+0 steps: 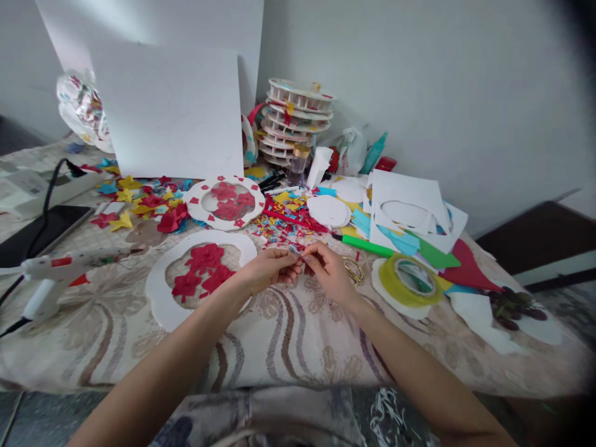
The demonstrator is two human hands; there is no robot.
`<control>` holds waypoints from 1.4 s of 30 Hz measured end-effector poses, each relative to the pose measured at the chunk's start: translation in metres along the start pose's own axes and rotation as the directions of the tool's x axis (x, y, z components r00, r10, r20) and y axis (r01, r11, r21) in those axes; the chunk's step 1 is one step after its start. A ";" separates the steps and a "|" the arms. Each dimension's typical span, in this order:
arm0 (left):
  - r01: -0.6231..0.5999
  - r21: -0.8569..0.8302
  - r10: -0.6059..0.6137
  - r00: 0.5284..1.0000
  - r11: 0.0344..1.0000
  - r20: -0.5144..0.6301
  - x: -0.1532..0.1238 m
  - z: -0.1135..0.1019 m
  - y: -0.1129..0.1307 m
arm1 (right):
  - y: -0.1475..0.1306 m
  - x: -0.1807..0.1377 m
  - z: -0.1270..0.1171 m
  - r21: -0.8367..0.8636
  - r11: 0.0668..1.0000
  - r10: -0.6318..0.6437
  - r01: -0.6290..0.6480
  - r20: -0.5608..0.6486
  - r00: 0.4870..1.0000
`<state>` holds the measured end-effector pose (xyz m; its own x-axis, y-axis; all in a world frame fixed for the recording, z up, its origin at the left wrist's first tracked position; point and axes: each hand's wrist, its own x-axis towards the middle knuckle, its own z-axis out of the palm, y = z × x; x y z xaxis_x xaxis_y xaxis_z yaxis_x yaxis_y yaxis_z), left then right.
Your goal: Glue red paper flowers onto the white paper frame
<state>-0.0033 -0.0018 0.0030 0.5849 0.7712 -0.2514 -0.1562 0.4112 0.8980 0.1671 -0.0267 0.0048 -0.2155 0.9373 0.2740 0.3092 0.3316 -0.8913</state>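
My left hand (270, 270) and my right hand (330, 270) meet over the middle of the patterned tablecloth (288, 335), fingertips pinched together on a tiny scrap too small to make out. To the left of my left hand lies a white foam ring (161, 298) with red paper flowers (202, 270) in its opening. A smaller decorated ring (226, 202) with red flowers lies behind it. Gold-handled scissors (354, 270) rest beside my right hand.
A white glue gun (46, 276) lies at the left, near a dark tablet (41, 233). A tape roll (410, 279) sits on the right. Paper scraps (288, 220), white cut sheets (410, 205), a green marker (365, 245), stacked trays (295, 118) and a white board (172, 112) fill the back.
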 end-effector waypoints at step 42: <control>-0.162 0.280 0.186 0.981 0.946 -0.059 0.005 -0.004 -0.003 | 0.007 0.006 -0.005 0.205 0.948 0.195 -0.242 0.225 0.955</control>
<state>-0.0030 0.0029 -0.0027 0.4981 0.8612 -0.1011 -0.0199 0.1279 0.9916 0.1725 -0.0178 0.0015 -0.3543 0.9351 0.0067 0.1551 0.0659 -0.9857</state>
